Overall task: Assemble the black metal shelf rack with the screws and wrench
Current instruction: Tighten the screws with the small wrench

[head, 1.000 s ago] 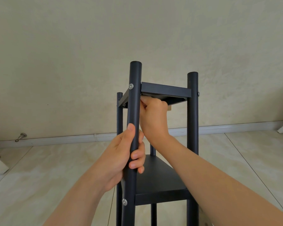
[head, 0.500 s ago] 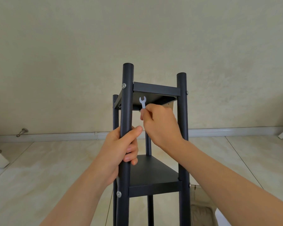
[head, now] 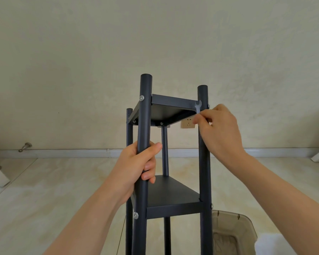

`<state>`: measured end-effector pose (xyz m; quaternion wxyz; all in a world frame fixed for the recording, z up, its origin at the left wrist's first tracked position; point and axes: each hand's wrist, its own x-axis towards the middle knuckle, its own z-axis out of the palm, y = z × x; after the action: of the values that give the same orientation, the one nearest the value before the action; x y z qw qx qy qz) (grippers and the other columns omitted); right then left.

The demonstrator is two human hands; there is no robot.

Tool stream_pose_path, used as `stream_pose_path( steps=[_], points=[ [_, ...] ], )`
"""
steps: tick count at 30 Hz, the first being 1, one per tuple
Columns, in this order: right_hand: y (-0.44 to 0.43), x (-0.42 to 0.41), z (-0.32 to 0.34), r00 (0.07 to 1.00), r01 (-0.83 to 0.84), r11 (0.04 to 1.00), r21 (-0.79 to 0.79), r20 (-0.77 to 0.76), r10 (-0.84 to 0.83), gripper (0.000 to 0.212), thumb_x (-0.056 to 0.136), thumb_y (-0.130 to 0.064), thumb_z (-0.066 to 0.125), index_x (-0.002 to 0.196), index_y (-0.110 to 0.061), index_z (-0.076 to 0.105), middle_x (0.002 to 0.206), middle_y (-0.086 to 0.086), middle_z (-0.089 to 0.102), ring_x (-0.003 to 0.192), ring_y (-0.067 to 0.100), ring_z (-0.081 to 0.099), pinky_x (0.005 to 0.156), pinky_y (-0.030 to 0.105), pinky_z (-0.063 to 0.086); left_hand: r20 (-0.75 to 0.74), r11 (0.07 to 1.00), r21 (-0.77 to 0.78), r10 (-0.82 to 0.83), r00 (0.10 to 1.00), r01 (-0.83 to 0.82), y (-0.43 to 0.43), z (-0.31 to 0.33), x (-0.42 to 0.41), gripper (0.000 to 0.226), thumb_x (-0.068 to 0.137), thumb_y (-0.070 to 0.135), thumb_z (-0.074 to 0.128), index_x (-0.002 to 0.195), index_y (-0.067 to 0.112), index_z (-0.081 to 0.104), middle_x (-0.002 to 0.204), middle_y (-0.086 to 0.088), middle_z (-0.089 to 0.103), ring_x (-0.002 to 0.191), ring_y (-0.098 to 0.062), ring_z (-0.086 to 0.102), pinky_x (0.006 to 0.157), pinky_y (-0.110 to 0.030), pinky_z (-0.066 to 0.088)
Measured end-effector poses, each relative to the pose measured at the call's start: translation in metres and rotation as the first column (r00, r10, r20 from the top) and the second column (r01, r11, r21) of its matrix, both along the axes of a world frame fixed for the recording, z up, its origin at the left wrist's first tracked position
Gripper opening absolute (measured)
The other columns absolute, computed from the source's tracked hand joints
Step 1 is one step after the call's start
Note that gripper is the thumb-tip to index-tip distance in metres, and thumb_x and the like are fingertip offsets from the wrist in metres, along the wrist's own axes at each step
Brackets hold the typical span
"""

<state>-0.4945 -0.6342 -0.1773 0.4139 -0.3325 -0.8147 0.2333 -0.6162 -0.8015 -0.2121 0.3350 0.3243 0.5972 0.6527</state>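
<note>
The black metal shelf rack [head: 173, 208] stands upright before me, with four round posts and two flat shelves in sight. My left hand [head: 136, 168] is wrapped around the near left post, between the two shelves. My right hand [head: 217, 131] pinches a small silver wrench [head: 198, 105] and holds it up at the top shelf's near right corner, beside the near right post. Silver screw heads [head: 141, 98] show on the posts at both shelf levels. Nuts [head: 161, 123] sit under the top shelf.
A translucent plastic bin [head: 234, 234] stands on the tiled floor at the lower right, with something white beside it. A wall socket [head: 187, 123] shows behind the rack. A door stop [head: 25, 146] sticks out of the wall at the left.
My right hand has come out from under the top shelf's near left corner with the wrench and moved across to the near right corner. My left hand keeps its grip on the post.
</note>
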Motion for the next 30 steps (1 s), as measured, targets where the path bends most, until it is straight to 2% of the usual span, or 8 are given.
stream_pose_path(
  steps=[2,4,7,9,16,20,25,30],
  points=[
    [0.004,0.001,0.002,0.994,-0.077,0.984,-0.16,-0.085,0.064,0.027,0.095,-0.023,0.055,0.072,-0.023,0.07,0.085,-0.009,0.046,0.081,0.007,0.05,0.067,0.015,0.037,0.0,0.999,0.011,0.034,0.999,-0.034,0.003,-0.002,0.0,0.033,0.091,0.026,0.07,0.06,0.029,0.059,0.05,0.002,0.033,0.038,-0.013,0.032,0.043,-0.025,0.043],
    [0.008,0.001,0.003,0.981,-0.183,0.925,-0.333,-0.126,0.149,0.032,0.093,-0.021,0.057,0.064,-0.02,0.071,0.072,-0.006,0.053,0.074,0.01,0.052,0.067,0.014,0.04,-0.004,0.998,0.02,0.064,0.998,-0.064,0.008,-0.004,0.001,0.028,0.089,0.025,0.072,0.064,0.026,0.06,0.047,0.002,0.035,0.037,-0.013,0.032,0.042,-0.026,0.043],
    [0.009,0.001,0.005,0.967,-0.25,0.811,-0.528,-0.173,0.186,0.037,0.096,-0.025,0.057,0.062,-0.02,0.072,0.088,-0.014,0.069,0.08,0.011,0.069,0.081,0.032,0.051,-0.001,0.998,0.024,0.066,0.998,-0.066,0.014,-0.004,0.002,0.025,0.089,0.026,0.072,0.067,0.023,0.061,0.046,0.002,0.036,0.036,-0.013,0.032,0.041,-0.026,0.043],
    [0.008,0.001,0.006,0.963,-0.255,0.799,-0.545,-0.221,0.157,0.039,0.097,-0.023,0.056,0.061,-0.019,0.071,0.094,-0.006,0.072,0.081,0.015,0.072,0.085,0.04,0.058,-0.007,0.998,0.023,0.066,0.998,-0.066,0.015,-0.005,0.0,0.025,0.09,0.027,0.071,0.067,0.024,0.061,0.045,0.003,0.035,0.035,-0.012,0.032,0.041,-0.026,0.043],
    [0.0,0.008,0.018,0.918,-0.37,0.781,-0.502,-0.327,0.225,0.052,0.094,-0.01,0.055,0.045,-0.02,0.066,0.064,-0.006,0.067,0.077,0.013,0.064,0.081,0.041,0.061,0.0,0.985,0.032,0.167,0.986,-0.167,0.015,-0.008,-0.009,0.027,0.084,0.033,0.074,0.08,0.011,0.058,0.046,0.002,0.032,0.035,-0.014,0.029,0.04,-0.026,0.041],
    [-0.008,0.009,0.025,0.9,-0.396,0.804,-0.444,-0.361,0.244,0.051,0.094,-0.008,0.056,0.045,-0.022,0.066,0.074,0.002,0.068,0.085,0.019,0.064,0.082,0.039,0.06,-0.017,0.973,0.032,0.231,0.973,-0.23,0.017,-0.01,-0.014,0.027,0.089,0.032,0.072,0.074,0.013,0.058,0.047,0.0,0.032,0.037,-0.015,0.028,0.04,-0.027,0.04],
    [-0.014,0.011,0.028,0.868,-0.451,0.809,-0.376,-0.396,0.299,0.048,0.093,-0.008,0.057,0.048,-0.022,0.067,0.082,0.002,0.068,0.08,0.017,0.062,0.069,0.025,0.052,-0.077,0.951,0.03,0.31,0.948,-0.308,0.019,-0.011,-0.021,0.031,0.091,0.033,0.07,0.068,0.017,0.058,0.047,0.0,0.034,0.038,-0.015,0.029,0.041,-0.026,0.042],
    [-0.015,0.015,0.028,0.823,-0.532,0.762,-0.369,-0.434,0.365,0.038,0.093,-0.005,0.057,0.059,-0.015,0.072,0.085,0.0,0.07,0.085,0.021,0.068,0.082,0.039,0.06,-0.14,0.928,0.023,0.372,0.918,-0.373,0.016,-0.012,-0.028,0.031,0.092,0.031,0.07,0.072,0.015,0.052,0.047,0.001,0.036,0.039,-0.013,0.033,0.042,-0.023,0.044]
  ],
)
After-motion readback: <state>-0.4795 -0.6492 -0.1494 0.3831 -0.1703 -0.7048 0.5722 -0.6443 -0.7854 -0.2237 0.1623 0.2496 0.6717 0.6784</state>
